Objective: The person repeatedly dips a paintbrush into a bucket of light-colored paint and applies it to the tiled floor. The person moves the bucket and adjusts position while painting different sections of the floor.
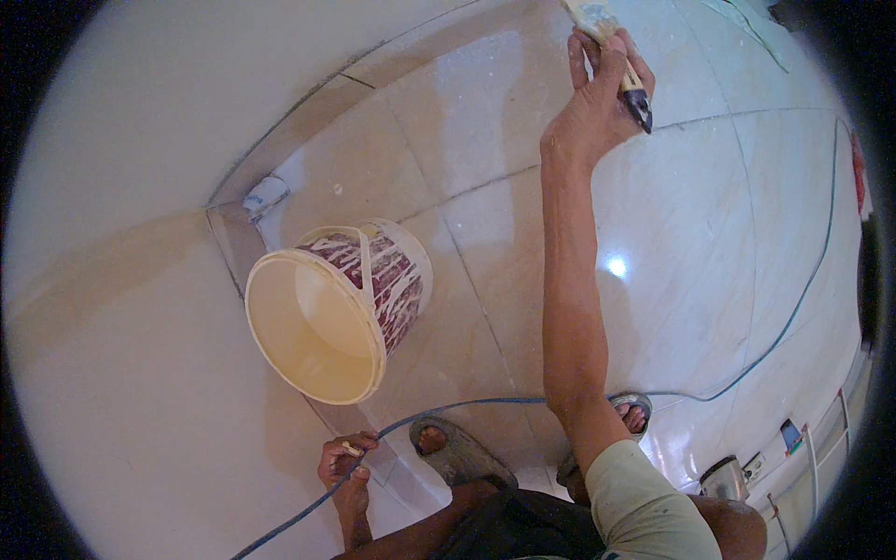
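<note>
My right hand (597,98) is stretched out far ahead, closed round the handle of a paintbrush (633,82). The brush's wide head, whitish with paint, points away from me at the top edge of the picture; its dark handle end points back toward my wrist. Near the wall at lower left, my left hand (347,462) has curled fingers pinching a small pale stick (352,450), too small to name surely. A blue cable (467,403) passes across its fingers. Between the hands stands a cream bucket (381,347), its reddish outside streaked with white drips and its handle hanging down the side.
A white cup-like container (267,197) sits in the wall corner behind the bucket. Tiled skirting (308,121) edges the pale wall (121,373). The cable runs past my sandalled feet (453,453) and curves away right. A metal container (724,480) and white rails (812,476) are at lower right.
</note>
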### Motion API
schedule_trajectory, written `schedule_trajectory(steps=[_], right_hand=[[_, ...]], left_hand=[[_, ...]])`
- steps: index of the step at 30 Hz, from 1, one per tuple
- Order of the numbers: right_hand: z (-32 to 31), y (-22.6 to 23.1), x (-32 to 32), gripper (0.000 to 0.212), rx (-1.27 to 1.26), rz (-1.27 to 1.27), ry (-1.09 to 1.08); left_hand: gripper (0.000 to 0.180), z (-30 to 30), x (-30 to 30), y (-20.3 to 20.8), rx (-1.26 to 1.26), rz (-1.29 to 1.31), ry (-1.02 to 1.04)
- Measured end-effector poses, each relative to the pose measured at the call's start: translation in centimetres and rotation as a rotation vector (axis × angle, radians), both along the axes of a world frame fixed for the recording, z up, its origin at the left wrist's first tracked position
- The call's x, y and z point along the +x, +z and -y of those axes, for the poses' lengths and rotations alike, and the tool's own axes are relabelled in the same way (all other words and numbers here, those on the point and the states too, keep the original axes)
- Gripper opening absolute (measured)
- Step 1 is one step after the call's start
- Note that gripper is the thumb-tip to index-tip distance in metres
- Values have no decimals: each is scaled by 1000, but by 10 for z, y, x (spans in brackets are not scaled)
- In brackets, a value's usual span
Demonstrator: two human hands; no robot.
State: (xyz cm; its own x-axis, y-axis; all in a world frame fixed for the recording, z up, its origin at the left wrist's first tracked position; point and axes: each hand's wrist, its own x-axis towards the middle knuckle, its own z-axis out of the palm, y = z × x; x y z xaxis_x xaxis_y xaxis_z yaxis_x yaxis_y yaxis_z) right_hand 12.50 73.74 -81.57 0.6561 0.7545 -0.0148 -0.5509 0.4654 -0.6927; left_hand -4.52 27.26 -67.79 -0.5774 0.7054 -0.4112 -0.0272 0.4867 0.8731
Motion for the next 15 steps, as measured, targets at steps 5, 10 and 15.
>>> schedule_trajectory(steps=[5,10,15], right_hand=[[27,-19,-37,17,-117,139,334],[42,-14,-30,15,-115,115,545],[-13,-3,18,16,-55,141,233]], left_hand=[[52,-3,-1,-3,-9,8,-1],[52,6,-1,-5,-45,-29,2],[39,5,2,-6,-21,-70,4]])
